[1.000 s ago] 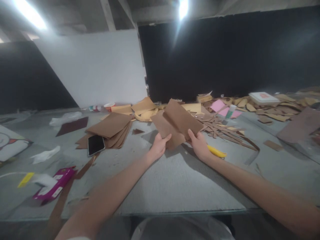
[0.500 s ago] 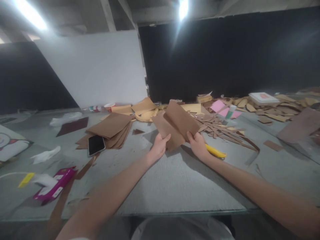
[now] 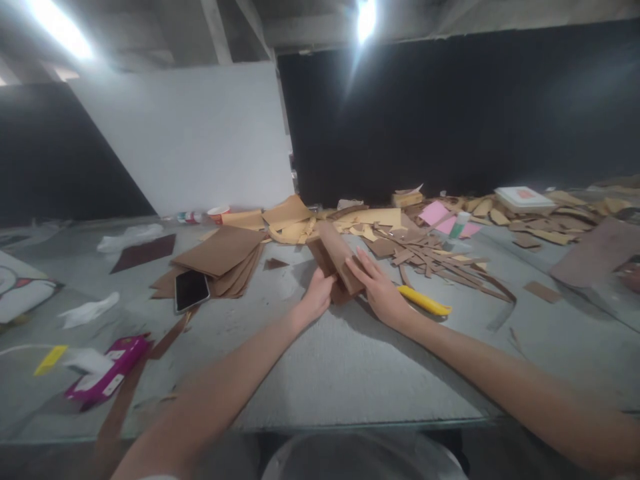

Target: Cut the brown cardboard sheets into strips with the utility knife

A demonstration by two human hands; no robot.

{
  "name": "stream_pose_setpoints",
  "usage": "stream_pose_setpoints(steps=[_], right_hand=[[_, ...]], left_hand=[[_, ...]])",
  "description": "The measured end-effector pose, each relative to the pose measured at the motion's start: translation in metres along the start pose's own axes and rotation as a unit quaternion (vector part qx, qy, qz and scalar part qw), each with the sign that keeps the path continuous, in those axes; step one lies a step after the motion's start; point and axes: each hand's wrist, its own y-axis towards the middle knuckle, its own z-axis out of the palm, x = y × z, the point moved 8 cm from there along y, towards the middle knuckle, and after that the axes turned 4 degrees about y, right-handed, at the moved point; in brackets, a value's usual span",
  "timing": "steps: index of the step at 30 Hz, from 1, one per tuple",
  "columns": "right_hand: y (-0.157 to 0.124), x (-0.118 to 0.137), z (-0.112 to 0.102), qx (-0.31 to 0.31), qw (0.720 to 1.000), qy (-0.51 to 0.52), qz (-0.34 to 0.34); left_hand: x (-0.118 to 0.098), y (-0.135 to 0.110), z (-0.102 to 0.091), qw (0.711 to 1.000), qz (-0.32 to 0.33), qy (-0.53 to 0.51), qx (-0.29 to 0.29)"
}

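Observation:
A folded brown card sheet (image 3: pixel 336 252) is held up over the middle of the table. My left hand (image 3: pixel 316 295) grips its lower left edge, with the fingertips partly hidden by the card. Against the right face of the raised flap lies my right hand (image 3: pixel 379 292), its fingers stretched out and apart; its thumb is hidden. Just right of that hand rests a yellow curved tool or handle (image 3: pixel 425 301). To the left lies a stack of brown sheets (image 3: pixel 220 250), with a phone (image 3: pixel 192 291) at its front corner.
Brown strips (image 3: pixel 435 257) and yellowish scraps (image 3: pixel 290 227) litter the back and right. A glue stick (image 3: pixel 459 225) stands by pink paper (image 3: pixel 434 213). A white box (image 3: pixel 524 199) sits back right. A purple power strip (image 3: pixel 107 370) with a cable lies front left.
The card's right flap has been folded over toward the left. My right hand has moved slightly left and gone from pinching the edge to fingers laid on the flap.

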Motion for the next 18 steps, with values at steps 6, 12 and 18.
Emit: stream_pose_setpoints(steps=[6,12,18], right_hand=[[0.0,0.011,0.008,0.03,0.996,-0.073,-0.036],[0.0,0.012,0.013,0.043,0.993,-0.1,-0.041],[0.001,0.018,0.017,0.046,0.991,-0.119,-0.041]], left_hand=[[0.003,0.001,0.0,0.999,-0.018,-0.024,-0.017],[0.006,0.0,-0.005,0.998,-0.025,-0.013,-0.047],[0.002,0.0,-0.021,0.993,0.036,0.051,-0.098]])
